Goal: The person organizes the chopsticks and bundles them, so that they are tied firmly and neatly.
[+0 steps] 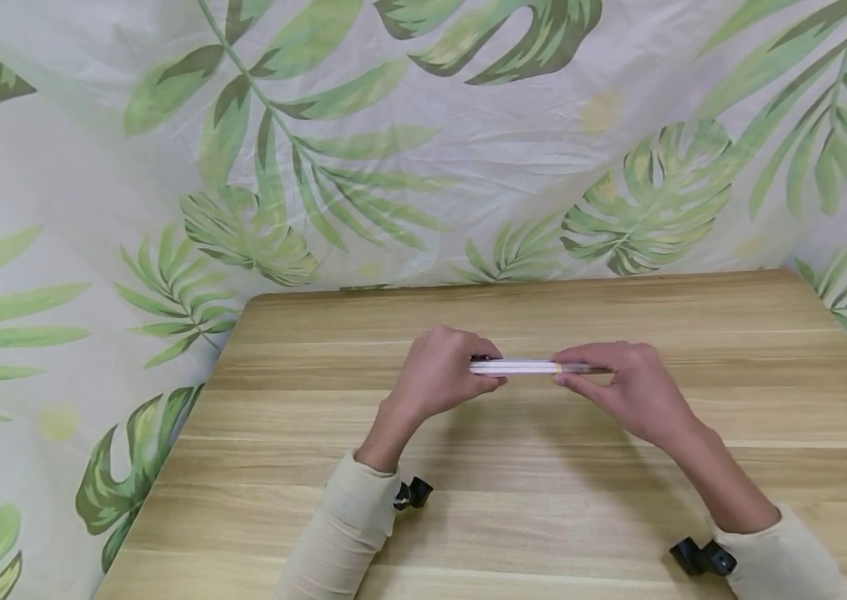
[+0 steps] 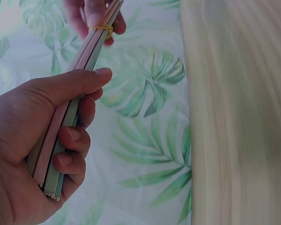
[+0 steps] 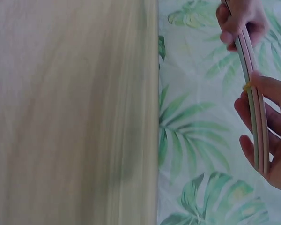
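A bundle of long, thin, flat sticks [image 1: 523,367] in pink and pale green is held level above the table, between my two hands. A yellow band [image 2: 102,29] is wrapped round it, toward its right part. My left hand [image 1: 434,371] grips the left end, thumb on one side and curled fingers on the other, as the left wrist view shows. My right hand [image 1: 641,390] pinches the bundle beside the band, between thumb and fingertips; the right end runs toward its palm. What exactly the sticks are, I cannot tell.
Below the hands lies a wood-grain table [image 1: 513,500]. Behind and around it hangs a white cloth [image 1: 498,167] printed with green leaves. Small black devices [image 1: 703,557] sit at the cuffs of both beige sleeves [image 1: 348,525].
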A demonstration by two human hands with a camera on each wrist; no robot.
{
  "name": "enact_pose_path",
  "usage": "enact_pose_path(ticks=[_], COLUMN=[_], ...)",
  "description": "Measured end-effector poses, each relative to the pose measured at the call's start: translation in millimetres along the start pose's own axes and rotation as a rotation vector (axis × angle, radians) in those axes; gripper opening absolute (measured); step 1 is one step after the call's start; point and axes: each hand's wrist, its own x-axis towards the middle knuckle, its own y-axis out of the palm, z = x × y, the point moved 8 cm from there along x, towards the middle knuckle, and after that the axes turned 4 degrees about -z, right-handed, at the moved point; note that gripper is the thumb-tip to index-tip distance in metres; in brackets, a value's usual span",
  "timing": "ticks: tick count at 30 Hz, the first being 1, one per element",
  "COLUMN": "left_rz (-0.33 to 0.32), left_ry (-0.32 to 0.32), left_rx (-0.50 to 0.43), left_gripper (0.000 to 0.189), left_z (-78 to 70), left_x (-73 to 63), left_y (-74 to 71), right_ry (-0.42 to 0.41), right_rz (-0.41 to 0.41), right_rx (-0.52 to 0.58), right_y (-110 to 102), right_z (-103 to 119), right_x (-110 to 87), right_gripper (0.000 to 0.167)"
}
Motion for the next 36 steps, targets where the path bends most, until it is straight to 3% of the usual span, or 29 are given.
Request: enact_pose_path(ticks=[6, 16, 24, 36], left_rz=[0.034, 0.058, 0.038, 0.013], left_ry=[0.008, -0.029, -0.048, -0.029], left_rx=[-0.011, -0.019, -0.034, -0.056], left_gripper=[0.011, 0.014, 0.015, 0.014], left_z=[-6.5, -2.8, 4.3, 2.5], left_x=[0.8, 1.0, -0.2, -0.1], left_y=[7.8, 7.8, 4.0, 2.2], right_ry=[-0.001, 0.059, 0.042, -0.013], right_rz=[0.070, 0.103, 0.071, 0.007], right_rx=[0.032, 0.020, -0.010, -0.035], right_y=[13.0, 3.2, -7.0, -7.5], right_z=[5.3, -3.4, -7.0, -1.1], right_x=[-0.4, -0.2, 0.4, 0.1], right_gripper=[0.023, 0.030, 0.026, 0.026])
